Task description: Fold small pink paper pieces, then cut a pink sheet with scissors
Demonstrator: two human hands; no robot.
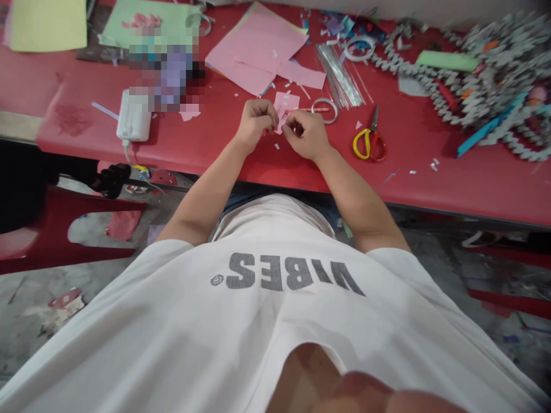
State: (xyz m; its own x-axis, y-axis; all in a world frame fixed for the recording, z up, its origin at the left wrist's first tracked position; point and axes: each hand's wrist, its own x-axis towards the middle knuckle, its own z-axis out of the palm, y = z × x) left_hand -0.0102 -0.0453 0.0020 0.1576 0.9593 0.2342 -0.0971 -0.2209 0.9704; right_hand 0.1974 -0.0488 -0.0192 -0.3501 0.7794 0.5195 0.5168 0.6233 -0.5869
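My left hand [258, 121] is closed in a pinch over the red table, fingertips pointing toward my other hand. Just right of it, my right hand [306, 133] is also pinched, with thumb and forefinger together. What the fingertips hold is too small to make out. A small pink paper piece [287, 101] lies right behind the gap between the hands, with more pink paper below it. A thin pink stick [306, 109] and a white tape roll [330, 117] touch or nearly touch the back of my right hand. Scissors [369, 142] with yellow and red handles lie farther right.
Behind the hands lie pink sheets [253, 49] and a bundle of clear strips [340, 74]. Grey scalloped garlands [495, 74] pile up at the right. A white power bank [134, 117] with a cable sits left. A red chair [64, 229] stands below left.
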